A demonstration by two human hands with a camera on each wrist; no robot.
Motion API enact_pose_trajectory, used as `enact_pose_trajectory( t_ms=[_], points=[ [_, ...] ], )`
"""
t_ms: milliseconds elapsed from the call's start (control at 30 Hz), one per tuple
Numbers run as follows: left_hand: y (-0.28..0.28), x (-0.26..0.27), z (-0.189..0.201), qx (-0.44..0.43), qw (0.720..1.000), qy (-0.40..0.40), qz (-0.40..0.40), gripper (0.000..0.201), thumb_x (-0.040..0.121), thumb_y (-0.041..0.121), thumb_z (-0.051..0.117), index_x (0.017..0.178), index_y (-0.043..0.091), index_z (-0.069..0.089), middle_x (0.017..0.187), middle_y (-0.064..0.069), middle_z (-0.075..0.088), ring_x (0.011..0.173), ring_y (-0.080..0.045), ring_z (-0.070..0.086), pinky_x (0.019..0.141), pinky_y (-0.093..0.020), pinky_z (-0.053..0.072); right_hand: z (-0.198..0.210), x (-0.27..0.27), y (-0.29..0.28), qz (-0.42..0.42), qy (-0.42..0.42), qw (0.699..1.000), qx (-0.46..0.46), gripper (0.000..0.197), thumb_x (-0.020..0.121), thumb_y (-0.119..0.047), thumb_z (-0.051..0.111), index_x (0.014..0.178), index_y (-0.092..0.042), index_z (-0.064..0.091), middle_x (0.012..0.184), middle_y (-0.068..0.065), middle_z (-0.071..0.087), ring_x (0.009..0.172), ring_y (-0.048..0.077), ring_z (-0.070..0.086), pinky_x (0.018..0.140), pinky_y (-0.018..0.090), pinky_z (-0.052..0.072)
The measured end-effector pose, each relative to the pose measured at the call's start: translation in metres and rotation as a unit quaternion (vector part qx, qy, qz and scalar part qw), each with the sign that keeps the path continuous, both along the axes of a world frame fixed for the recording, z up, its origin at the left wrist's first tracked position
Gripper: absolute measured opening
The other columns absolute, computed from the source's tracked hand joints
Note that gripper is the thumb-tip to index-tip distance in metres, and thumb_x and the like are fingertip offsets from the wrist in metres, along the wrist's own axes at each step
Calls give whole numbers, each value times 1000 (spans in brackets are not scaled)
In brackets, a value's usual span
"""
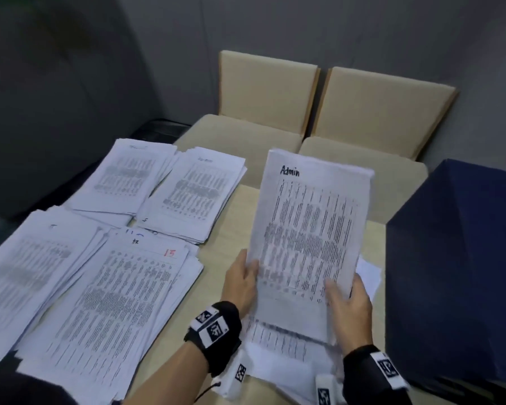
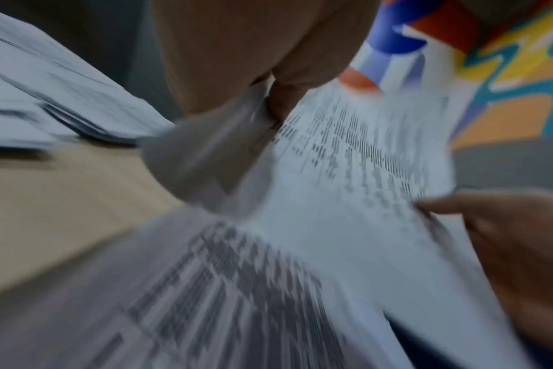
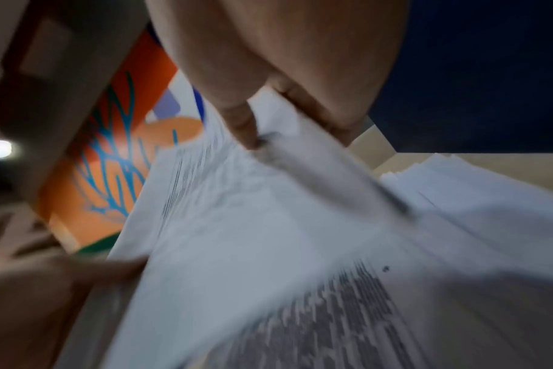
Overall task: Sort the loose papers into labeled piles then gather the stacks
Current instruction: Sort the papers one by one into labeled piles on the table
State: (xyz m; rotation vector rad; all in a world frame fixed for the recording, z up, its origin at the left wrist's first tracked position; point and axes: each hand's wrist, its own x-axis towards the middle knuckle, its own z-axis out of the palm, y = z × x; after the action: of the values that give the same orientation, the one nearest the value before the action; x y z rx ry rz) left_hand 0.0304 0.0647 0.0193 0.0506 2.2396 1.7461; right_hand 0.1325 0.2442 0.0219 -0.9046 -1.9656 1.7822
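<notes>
A thick stack of printed sheets labelled "Admin" [image 1: 310,229] is held tilted up above the table. My left hand [image 1: 243,283] grips its lower left edge, thumb on the front. My right hand [image 1: 348,299] grips its lower right edge. Both wrist views show the Admin stack [image 2: 347,174] [image 3: 253,212] blurred, with fingers [image 2: 281,104] [image 3: 243,124] pinching it. More loose sheets [image 1: 278,346] lie under the lifted stack. Several sorted piles cover the table's left side: two far ones [image 1: 123,176] [image 1: 196,194] and two near ones [image 1: 27,267] [image 1: 114,302], the nearest marked with a red "13".
The table [image 1: 231,229] is pale wood. A dark blue box [image 1: 456,258] stands at its right edge, close to my right hand. Two beige chairs [image 1: 263,92] [image 1: 383,109] sit behind the table. A grey wall is at the back.
</notes>
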Motion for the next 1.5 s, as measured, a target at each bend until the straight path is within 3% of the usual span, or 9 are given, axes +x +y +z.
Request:
enact_pose_trajectory(
  t_ms=[300,467,567,767,833,1000,1133,1267,1500],
  points=[
    [-96,-117,51,-46,985,-12,164,19,99,6,42,108,10,59,85,-8,66,71,-26,63,50,-24,48,-58,22,20,12,-126,992,-18,13,89,-13,70,96,-20,62,95,8,69,92,29,67,84,35,50],
    [-134,-215,43,-173,971,-18,165,19,94,2,46,104,4,62,86,-17,58,61,-22,51,48,-24,40,-83,21,18,-40,-164,986,10,13,84,6,70,93,1,62,74,16,61,69,29,53,58,6,42],
    [-146,-264,24,-206,966,-38,149,16,96,4,46,102,4,62,87,-16,57,72,-24,52,56,-29,40,-90,16,13,-46,-177,983,28,16,81,17,66,91,10,56,69,16,53,53,20,44,51,12,43],
    [-155,-331,-32,-344,934,-63,79,20,92,14,52,105,3,62,86,-14,64,74,-30,58,64,-32,46,-105,-1,2,-154,-154,974,68,32,59,-16,63,80,-40,58,78,15,55,68,-7,60,68,2,43],
    [-157,-339,-46,-396,913,-93,47,28,88,17,60,112,2,59,99,-15,65,84,-33,60,71,-35,50,-112,-1,3,-163,-146,973,74,31,63,-12,65,80,-37,56,80,14,53,67,-6,58,69,4,41],
    [-138,-330,-48,-542,835,-7,96,64,78,19,74,129,-1,39,129,-20,45,117,-36,46,95,-46,43,-127,7,14,-124,-245,958,83,44,65,15,81,80,-16,54,75,18,51,60,9,52,63,3,40],
    [-104,-285,-31,-374,921,89,59,39,84,22,70,116,7,55,119,-14,54,108,-33,55,95,-46,47,-110,7,19,-101,-272,952,93,23,76,0,80,89,-6,61,77,15,58,59,15,51,64,5,40],
    [-59,-184,-23,-254,965,32,-64,17,89,30,67,95,14,66,90,0,68,90,-23,66,75,-26,46,-79,3,16,-81,-286,949,105,19,84,-18,75,98,-14,62,94,6,64,89,25,59,84,32,41],
    [-12,-54,-31,-467,845,-2,-259,39,90,53,59,83,14,56,86,-5,62,79,-24,61,64,-29,43,-72,8,14,-80,-255,960,85,23,88,-21,71,107,-13,60,102,4,65,97,24,60,85,31,42]
  ],
)
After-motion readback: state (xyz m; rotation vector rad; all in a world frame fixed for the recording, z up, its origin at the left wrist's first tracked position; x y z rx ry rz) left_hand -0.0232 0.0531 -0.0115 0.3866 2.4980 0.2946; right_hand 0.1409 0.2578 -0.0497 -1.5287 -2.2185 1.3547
